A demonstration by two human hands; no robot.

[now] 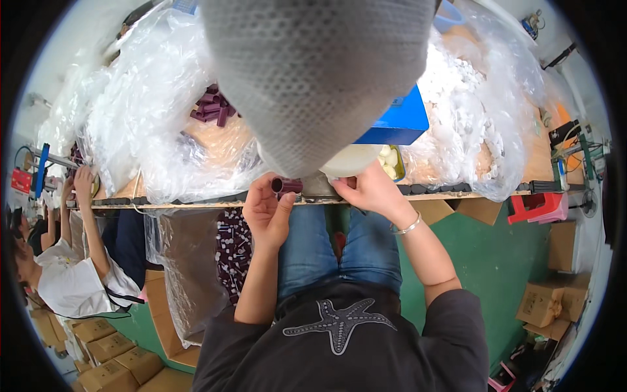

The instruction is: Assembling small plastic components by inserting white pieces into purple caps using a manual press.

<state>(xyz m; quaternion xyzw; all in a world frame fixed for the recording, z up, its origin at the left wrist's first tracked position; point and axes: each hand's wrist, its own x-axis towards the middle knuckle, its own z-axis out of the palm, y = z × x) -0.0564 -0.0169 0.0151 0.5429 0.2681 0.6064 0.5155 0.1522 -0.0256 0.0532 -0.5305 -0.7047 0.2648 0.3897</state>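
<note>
A short, hollow maroon tube (291,186) is held between the thumb and fingers of my left hand (266,212), just over the front edge of the bench. Its round open end shows at the left. To the right, my right hand (372,194) is closed with the fingertips pinched together near the bench edge. Whatever those fingertips hold is too small and covered to make out. Beyond my left hand, a pile of similar maroon tubes (214,108) lies in clear plastic. A tray of pale rounded pieces (390,160) sits just past my right hand.
A grey mesh-textured shape (320,72) hides the bench's middle. Right of it are a blue box (400,121) and many small white parts (460,117) in plastic. Below the bench, a plastic-lined carton (189,268) stands left. A co-worker (85,281) sits at far left.
</note>
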